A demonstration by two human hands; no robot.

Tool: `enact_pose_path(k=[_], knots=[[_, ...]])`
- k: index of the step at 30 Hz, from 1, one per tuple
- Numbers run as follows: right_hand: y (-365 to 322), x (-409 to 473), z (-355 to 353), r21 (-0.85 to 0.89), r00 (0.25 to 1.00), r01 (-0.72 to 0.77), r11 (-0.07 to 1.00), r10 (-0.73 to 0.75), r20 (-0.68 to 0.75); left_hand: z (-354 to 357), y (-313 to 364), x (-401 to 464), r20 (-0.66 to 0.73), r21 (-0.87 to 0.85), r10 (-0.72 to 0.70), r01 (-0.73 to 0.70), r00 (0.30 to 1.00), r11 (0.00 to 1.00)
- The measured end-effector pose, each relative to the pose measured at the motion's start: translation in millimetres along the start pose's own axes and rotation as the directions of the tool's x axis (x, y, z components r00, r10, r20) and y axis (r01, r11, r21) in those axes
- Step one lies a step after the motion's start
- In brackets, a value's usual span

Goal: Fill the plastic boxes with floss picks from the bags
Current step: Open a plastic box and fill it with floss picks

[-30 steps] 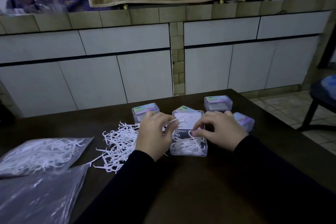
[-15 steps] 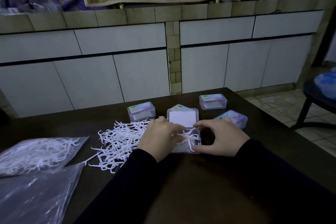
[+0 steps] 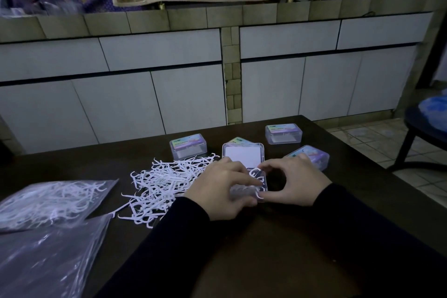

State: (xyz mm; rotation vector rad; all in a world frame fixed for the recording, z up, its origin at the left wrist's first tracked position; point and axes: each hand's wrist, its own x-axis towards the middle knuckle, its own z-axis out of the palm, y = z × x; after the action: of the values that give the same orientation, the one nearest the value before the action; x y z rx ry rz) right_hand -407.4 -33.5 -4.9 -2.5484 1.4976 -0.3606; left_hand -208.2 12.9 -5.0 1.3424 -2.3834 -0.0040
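While our left hand (image 3: 219, 189) lies over the open box (image 3: 249, 186), fingers bent down onto the picks inside and pressing rather than holding any, our right hand (image 3: 294, 182) pinches the box's right edge to steady it. We should tuck stray picks flat below the rim so the raised lid (image 3: 243, 155) can close. The loose pile (image 3: 167, 184) waits just left; a bag (image 3: 52, 198) lies further left on the table (image 3: 278, 249).

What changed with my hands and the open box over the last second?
The left hand moved right, over the open box, pressing floss picks down into it. The right hand went from touching the picks to holding the box's right edge. The loose pile, bags and closed boxes stayed put.
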Motion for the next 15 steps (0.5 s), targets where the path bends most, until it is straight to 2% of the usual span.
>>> enact_pose_path(k=[5,9,12,15], knots=[[0.9,1.8,1.7,-0.005,1.0,-0.006,1.0,0.006,0.006,6.0,-2.8,0.7,-0.109,0.0,0.058,-0.059,0.992,0.998],[2.4,1.4,2.9,0.029,1.0,0.013,1.0,-0.013,0.003,5.9,-2.3,0.2,-0.213,-0.019,0.046,-0.051,0.976,0.999],[3.8,2.7,4.3,0.016,1.0,0.009,1.0,-0.009,0.002,4.8,-1.9,-0.7,-0.303,-0.101,-0.061,0.032,0.951,0.994],[2.0,1.4,2.9,-0.012,1.0,-0.009,1.0,0.009,0.005,3.9,-6.5,-2.6,-0.291,-0.224,-0.206,0.143,0.934,0.964]])
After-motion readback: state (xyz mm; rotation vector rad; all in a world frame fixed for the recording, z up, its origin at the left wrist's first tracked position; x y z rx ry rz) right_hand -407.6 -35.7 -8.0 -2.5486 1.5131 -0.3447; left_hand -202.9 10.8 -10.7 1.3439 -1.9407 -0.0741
